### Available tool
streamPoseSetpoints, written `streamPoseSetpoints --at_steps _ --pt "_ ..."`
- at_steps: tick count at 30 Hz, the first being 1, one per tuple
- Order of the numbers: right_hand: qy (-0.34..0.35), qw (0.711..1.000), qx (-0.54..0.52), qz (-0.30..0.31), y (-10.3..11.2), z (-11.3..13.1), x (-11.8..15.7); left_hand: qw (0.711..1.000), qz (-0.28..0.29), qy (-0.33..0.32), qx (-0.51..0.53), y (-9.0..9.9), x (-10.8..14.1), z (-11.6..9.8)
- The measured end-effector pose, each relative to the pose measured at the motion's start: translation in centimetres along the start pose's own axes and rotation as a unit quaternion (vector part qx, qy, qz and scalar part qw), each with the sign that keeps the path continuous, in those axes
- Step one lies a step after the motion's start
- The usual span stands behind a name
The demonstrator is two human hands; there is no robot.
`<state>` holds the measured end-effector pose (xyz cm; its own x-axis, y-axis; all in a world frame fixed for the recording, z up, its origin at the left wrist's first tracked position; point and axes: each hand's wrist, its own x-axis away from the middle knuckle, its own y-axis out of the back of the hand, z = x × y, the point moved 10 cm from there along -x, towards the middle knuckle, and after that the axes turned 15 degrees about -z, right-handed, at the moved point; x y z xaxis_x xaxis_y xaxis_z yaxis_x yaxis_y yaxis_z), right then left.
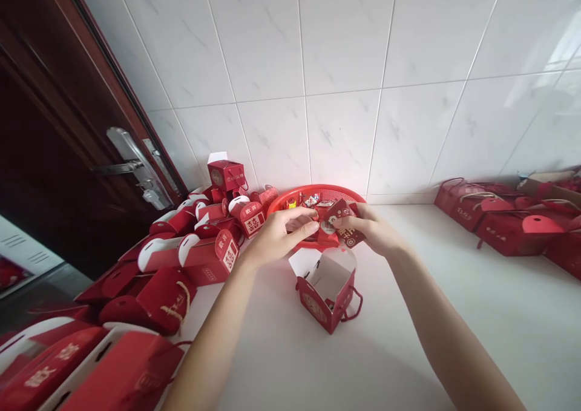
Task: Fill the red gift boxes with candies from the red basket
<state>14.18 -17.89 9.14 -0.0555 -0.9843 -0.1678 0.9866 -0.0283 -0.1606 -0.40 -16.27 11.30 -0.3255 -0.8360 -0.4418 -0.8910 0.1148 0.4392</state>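
Observation:
My right hand (370,226) pinches a dark red printed packet (341,210) with pale lettering, held over the front of a red plastic basket (340,191). Beside it my left hand (284,232) has its fingers curved and its thumb apart from them, near the packet's left edge. Wrapped sweets (311,200) lie inside the basket, partly covered by my hands. Just below my hands an uncovered red gift box (320,302) stands on the white tabletop, its flaps raised and its white inside showing. A red cord handle hangs at its right side.
Many red gift boxes (211,259) crowd the left side, some with raised flaps. More red boxes (508,226) stand at the right by the wall. A white tiled wall (340,120) rises behind the tabletop (408,326). A dark door (49,114) is at the left.

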Motion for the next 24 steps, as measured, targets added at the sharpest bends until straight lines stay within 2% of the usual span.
streamPoseSetpoints --at_steps 4,11,18,24 --pt "0.012 0.999 0.022 0.036 -1.0 0.3 0.4 0.999 -0.015 0.021 0.044 -0.5 0.1 0.0" --pt "0.005 1.000 0.027 0.016 -0.3 0.3 0.3 0.996 0.009 0.079 0.040 -1.3 0.5 1.5" --pt "0.019 0.996 0.088 0.002 0.6 0.5 0.1 0.998 0.020 0.050 0.042 -1.5 0.5 0.9" --pt "-0.005 0.996 0.089 0.028 0.8 0.3 0.2 0.999 0.007 0.035 0.017 -1.2 0.7 0.4"
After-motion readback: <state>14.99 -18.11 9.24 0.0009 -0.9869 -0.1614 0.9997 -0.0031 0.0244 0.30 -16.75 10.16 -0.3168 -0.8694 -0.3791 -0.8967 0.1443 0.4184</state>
